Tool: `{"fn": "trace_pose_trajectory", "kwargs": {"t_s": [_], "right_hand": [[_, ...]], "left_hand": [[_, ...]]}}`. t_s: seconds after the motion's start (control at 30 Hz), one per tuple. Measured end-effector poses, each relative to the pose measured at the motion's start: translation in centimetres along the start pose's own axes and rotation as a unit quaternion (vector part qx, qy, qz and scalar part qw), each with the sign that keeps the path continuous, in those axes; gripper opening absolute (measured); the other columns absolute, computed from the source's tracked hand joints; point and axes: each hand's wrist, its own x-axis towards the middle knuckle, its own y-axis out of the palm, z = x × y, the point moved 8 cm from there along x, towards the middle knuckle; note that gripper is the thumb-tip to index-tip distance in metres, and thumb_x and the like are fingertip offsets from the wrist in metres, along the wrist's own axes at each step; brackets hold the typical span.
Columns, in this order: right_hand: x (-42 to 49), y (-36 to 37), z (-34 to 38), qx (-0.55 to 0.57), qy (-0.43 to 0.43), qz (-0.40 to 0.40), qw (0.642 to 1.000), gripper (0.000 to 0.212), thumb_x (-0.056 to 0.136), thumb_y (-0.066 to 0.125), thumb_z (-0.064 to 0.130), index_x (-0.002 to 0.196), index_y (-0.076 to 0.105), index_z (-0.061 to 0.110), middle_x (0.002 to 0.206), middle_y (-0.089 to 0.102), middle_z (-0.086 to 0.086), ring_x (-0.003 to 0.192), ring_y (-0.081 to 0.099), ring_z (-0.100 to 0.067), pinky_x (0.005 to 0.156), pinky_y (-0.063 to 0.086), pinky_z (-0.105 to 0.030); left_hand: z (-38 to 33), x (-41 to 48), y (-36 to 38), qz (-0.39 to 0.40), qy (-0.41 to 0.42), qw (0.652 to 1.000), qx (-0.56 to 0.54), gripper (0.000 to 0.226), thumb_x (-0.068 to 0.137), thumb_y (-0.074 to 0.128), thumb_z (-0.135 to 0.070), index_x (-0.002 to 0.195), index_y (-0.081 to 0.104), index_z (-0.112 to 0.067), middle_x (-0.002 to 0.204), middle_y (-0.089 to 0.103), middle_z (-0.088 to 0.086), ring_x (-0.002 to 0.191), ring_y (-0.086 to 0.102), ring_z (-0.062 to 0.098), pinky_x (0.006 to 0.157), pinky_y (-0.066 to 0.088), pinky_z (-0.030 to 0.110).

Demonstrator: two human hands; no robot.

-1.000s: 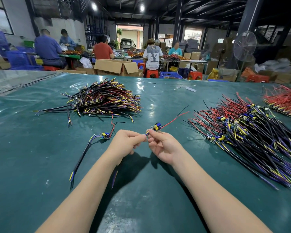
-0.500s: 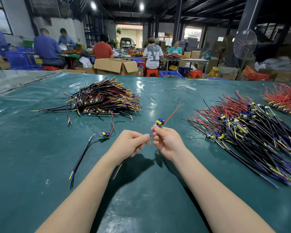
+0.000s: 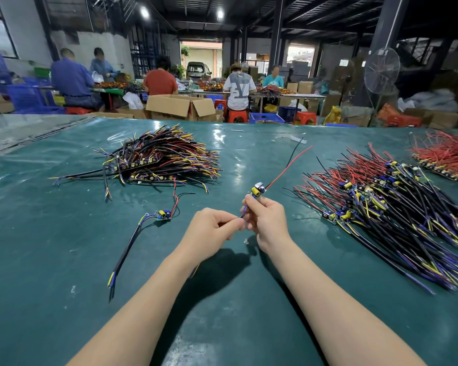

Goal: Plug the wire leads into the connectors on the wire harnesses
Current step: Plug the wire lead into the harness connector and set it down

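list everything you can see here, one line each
table: one, green mat, fills foreground
held wire harness: one, yellow and blue parts, red and black leads, above right hand
purple wire lead: one, between both hands
loose wire harness: one, black cable, left of hands
harness piles: three; mixed far left, mixed right, red far right
cardboard box: one, brown, behind table
fan: one, back right
seated workers: five, background
left hand: pinches purple wire lead
right hand: grips held wire harness
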Motion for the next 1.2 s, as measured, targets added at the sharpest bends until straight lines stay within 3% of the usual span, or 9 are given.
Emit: {"fn": "trace_pose_trajectory", "kwargs": {"t_s": [0.17,0.27,0.37,0.53,0.67,0.83,0.93,1.07,1.2], "right_hand": [[0.4,-0.7,-0.8,0.072,0.043,-0.024,0.996,0.027,0.093,0.05,0.005,0.066,0.05,0.007,0.039,0.052,0.006,0.031,0.041,-0.001,0.032,0.027,-0.012],[1.0,-2.3,-0.8,0.124,0.06,-0.067,0.988,0.028,0.094,0.048,0.007,0.067,0.048,0.008,0.039,0.053,0.005,0.03,0.041,0.001,0.031,0.027,-0.011],[1.1,-2.5,-1.3,0.163,0.079,-0.079,0.98,0.028,0.095,0.047,0.008,0.067,0.048,0.008,0.038,0.052,0.005,0.029,0.041,0.0,0.03,0.028,-0.011],[0.8,-1.9,-2.1,0.202,0.123,-0.091,0.967,0.028,0.095,0.047,0.007,0.067,0.049,0.01,0.035,0.05,0.005,0.027,0.041,0.001,0.03,0.027,-0.008],[1.0,-2.3,-2.1,0.209,0.122,-0.092,0.966,0.028,0.095,0.047,0.008,0.068,0.049,0.008,0.038,0.05,0.005,0.027,0.038,0.0,0.028,0.026,-0.01],[1.4,-3.0,-2.4,0.204,0.133,-0.105,0.964,0.029,0.096,0.047,0.008,0.067,0.048,0.006,0.055,0.047,-0.005,0.026,0.037,-0.001,0.027,0.026,-0.011],[1.4,-2.7,-2.6,0.211,0.148,-0.104,0.961,0.029,0.096,0.047,0.008,0.067,0.048,0.005,0.06,0.046,-0.007,0.026,0.039,-0.001,0.028,0.029,-0.011],[1.7,-4.2,-2.4,0.265,0.149,-0.14,0.942,0.029,0.095,0.049,0.012,0.066,0.049,0.006,0.041,0.051,-0.002,0.026,0.04,-0.002,0.029,0.032,-0.011],[2.1,-5.1,-2.3,0.298,0.144,-0.153,0.931,0.03,0.096,0.048,0.012,0.067,0.049,0.006,0.054,0.047,-0.005,0.025,0.038,-0.003,0.029,0.033,-0.011]], "left_hand": [[0.0,0.0,0.4,0.007,-0.006,1.0,-0.002,0.034,0.089,0.056,-0.019,0.059,0.064,-0.031,0.038,0.046,-0.011,0.036,0.036,0.002,0.042,0.028,0.013],[0.6,0.0,-0.3,0.001,-0.018,0.998,0.06,0.046,0.093,0.05,-0.028,0.048,0.052,-0.024,0.042,0.034,-0.006,0.038,0.031,0.007,0.044,0.024,0.018],[0.0,-0.2,-0.2,0.023,0.004,0.997,0.073,0.05,0.095,0.048,-0.027,0.047,0.037,-0.021,0.04,0.026,-0.007,0.041,0.026,0.009,0.045,0.022,0.021],[-2.3,-0.8,1.8,0.071,0.062,0.995,0.03,0.053,0.095,0.048,-0.018,0.044,0.037,-0.026,0.037,0.03,-0.009,0.04,0.027,0.006,0.044,0.023,0.016],[-2.1,-0.6,1.4,0.046,0.063,0.997,0.023,0.053,0.095,0.049,-0.019,0.044,0.037,-0.026,0.041,0.029,-0.009,0.043,0.026,0.007,0.047,0.022,0.021],[0.5,0.1,-1.3,-0.026,-0.008,0.99,0.135,0.052,0.09,0.055,-0.034,0.044,0.036,-0.019,0.038,0.026,-0.004,0.042,0.025,0.012,0.047,0.021,0.025],[1.0,0.2,-2.0,-0.038,-0.005,0.986,0.16,0.055,0.09,0.055,-0.037,0.045,0.028,-0.018,0.043,0.023,-0.003,0.045,0.022,0.014,0.048,0.018,0.027],[2.0,0.3,-0.6,0.068,-0.04,0.995,0.054,0.051,0.091,0.054,-0.034,0.042,0.049,-0.025,0.036,0.032,-0.009,0.032,0.03,0.007,0.039,0.027,0.016],[2.2,0.0,-0.4,0.118,-0.062,0.991,-0.022,0.045,0.093,0.053,-0.028,0.049,0.062,-0.026,0.04,0.039,-0.01,0.034,0.035,0.009,0.042,0.033,0.016]]}}
